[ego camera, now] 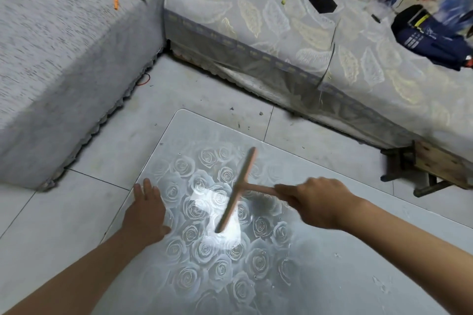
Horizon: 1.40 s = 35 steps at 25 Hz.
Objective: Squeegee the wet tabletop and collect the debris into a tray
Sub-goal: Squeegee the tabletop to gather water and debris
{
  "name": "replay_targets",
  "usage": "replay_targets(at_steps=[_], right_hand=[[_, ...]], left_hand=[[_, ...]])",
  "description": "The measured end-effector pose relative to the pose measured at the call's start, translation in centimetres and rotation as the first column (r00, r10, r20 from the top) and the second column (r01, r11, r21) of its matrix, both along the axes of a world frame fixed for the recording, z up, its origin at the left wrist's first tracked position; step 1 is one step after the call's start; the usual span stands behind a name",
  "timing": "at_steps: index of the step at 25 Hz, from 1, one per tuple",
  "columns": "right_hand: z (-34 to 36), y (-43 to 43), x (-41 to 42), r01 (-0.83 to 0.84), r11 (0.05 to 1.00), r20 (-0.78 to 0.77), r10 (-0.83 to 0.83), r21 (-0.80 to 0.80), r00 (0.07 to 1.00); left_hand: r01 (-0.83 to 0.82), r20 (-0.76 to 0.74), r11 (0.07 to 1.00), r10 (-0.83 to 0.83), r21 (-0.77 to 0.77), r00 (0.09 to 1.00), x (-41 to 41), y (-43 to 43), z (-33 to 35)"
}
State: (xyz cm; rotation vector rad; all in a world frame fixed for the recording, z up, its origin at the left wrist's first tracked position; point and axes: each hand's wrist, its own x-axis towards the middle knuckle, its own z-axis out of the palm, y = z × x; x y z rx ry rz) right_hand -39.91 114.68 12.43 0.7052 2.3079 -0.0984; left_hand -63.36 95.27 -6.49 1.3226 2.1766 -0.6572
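A glossy tabletop (320, 276) with a pale rose pattern fills the lower middle of the view and shines with wet glare. My right hand (316, 201) grips the handle of a pink squeegee (239, 190), whose long blade lies slanted across the roses near the table's centre. My left hand (144, 208) rests flat on the table's left edge, fingers straight. A few small white specks of debris (378, 282) lie on the table at the lower right. No tray is in view.
A grey covered sofa (58, 66) stands at the left and a leaf-patterned covered sofa (294, 33) runs along the back right. A wooden stool (432, 169) sits on the tiled floor (107, 156) at the right. Dark crumbs dot the floor beyond the table.
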Motion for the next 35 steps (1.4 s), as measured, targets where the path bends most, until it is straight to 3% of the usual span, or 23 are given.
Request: replay_targets(at_steps=[3, 7, 11, 16, 18, 21, 23, 26, 30, 32, 35], right_hand=[[2.5, 0.2, 1.0, -0.033, 0.997, 0.076, 0.027, 0.072, 0.997], [2.1, -1.2, -6.0, -0.296, 0.947, -0.124, 0.311, 0.121, 0.942], [-0.1, -1.7, -14.3, -0.404, 0.903, -0.132, 0.423, 0.145, 0.897], [-0.5, -1.2, -11.1, -0.224, 0.974, -0.062, 0.224, 0.004, 0.973], [0.6, -2.1, -10.2, -0.238, 0.97, -0.083, 0.241, 0.049, 0.967], [0.8, -3.2, -13.5, -0.365, 0.919, -0.194, 0.39, 0.151, 0.9], [0.0, -4.4, -16.7, -0.396, 0.91, -0.217, 0.414, 0.126, 0.884], [-1.8, -5.6, -17.8, -0.351, 0.933, -0.167, 0.359, 0.072, 0.918], [-0.3, -4.5, -13.1, -0.17, 0.985, -0.029, 0.17, -0.005, 0.985], [1.3, -4.6, -12.6, -0.173, 0.984, 0.027, 0.172, 0.038, 0.985], [1.1, -7.5, -14.3, -0.278, 0.96, -0.138, 0.28, 0.032, 0.95]], left_hand=[[-0.021, 0.023, 1.0, 0.021, -0.003, 1.0, 0.2, 0.1, 0.3], [-0.027, 0.007, 0.999, 0.028, -0.023, 1.0, 0.4, 0.8, 1.0], [-0.036, -0.009, 0.999, 0.037, 0.008, 0.999, 0.6, 0.7, 1.4], [-0.004, 0.165, 1.0, 0.008, -0.023, 0.986, -1.8, -0.6, 2.0], [-0.071, 0.289, 0.996, 0.054, 0.048, 0.956, -3.1, -1.2, 2.4], [-0.341, 0.423, 0.9, 0.207, 0.27, 0.882, -4.1, -2.6, 2.5], [-0.474, 0.393, 0.8, 0.328, 0.368, 0.859, -3.9, -3.7, 2.1], [-0.564, 0.356, 0.765, 0.457, 0.31, 0.815, -3.4, -5.3, 1.3], [-0.702, 0.441, 0.696, 0.587, 0.154, 0.679, -3.0, -6.5, 1.2], [-0.737, 0.466, 0.667, 0.619, 0.113, 0.632, -3.0, -7.0, 1.5], [-0.806, 0.508, 0.582, 0.665, 0.108, 0.548, -3.1, -7.3, 1.8]])
